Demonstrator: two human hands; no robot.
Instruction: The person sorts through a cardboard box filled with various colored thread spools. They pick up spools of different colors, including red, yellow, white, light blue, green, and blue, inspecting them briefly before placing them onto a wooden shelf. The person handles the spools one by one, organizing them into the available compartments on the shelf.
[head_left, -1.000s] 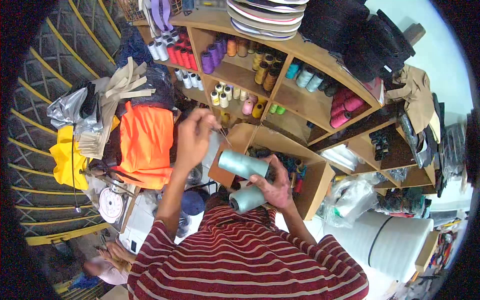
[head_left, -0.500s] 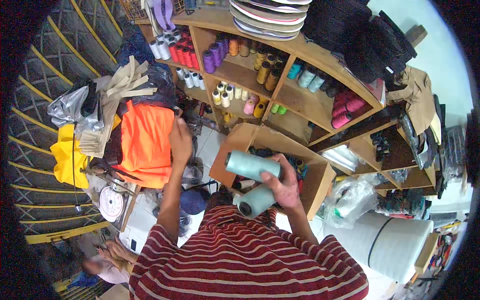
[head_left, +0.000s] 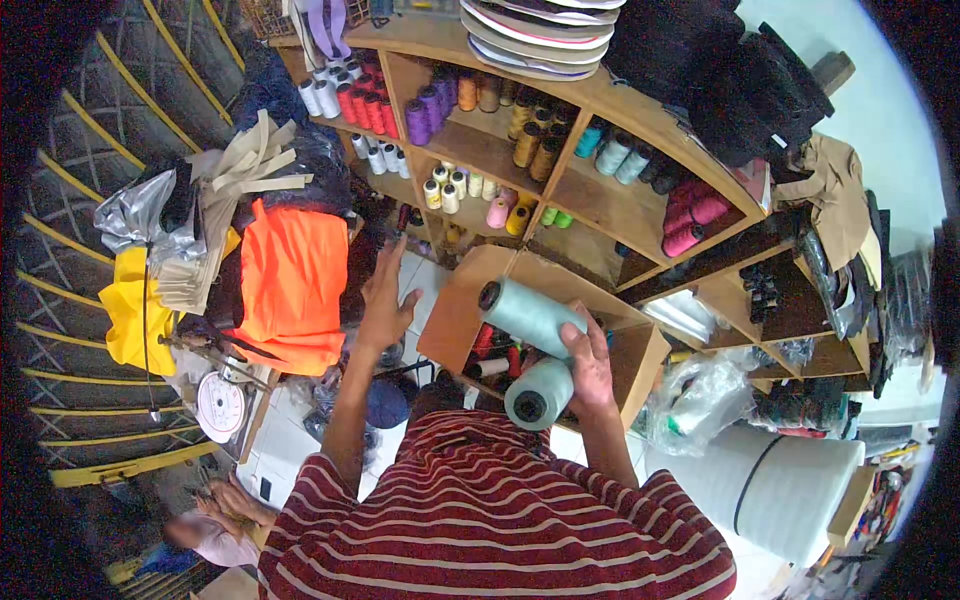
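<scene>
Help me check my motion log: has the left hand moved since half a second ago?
Yes: the left hand has shifted rightward, away from the orange cloth.

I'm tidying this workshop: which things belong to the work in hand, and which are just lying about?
Work in hand:
- upper pale teal spool and lower pale teal spool, both in the right hand

Lying about:
- orange fabric
- yellow fabric
- white foam roll
- purple spools on the shelf
</scene>
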